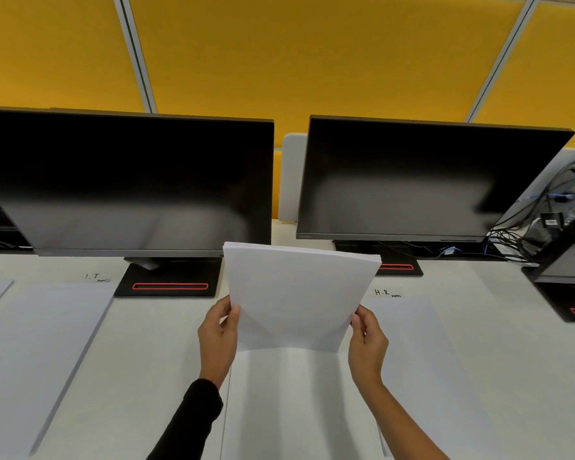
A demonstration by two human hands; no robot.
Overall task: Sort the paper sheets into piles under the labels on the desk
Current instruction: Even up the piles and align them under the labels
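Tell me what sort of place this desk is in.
Most likely an office workstation. Two dark monitors stand side by side on a white desk, yellow partition panels rise behind them, and handwritten labels such as "I.T" and "H.R" mark paper piles.

A black sleeve (193,423) covers the left forearm; the right forearm (402,423) is bare.
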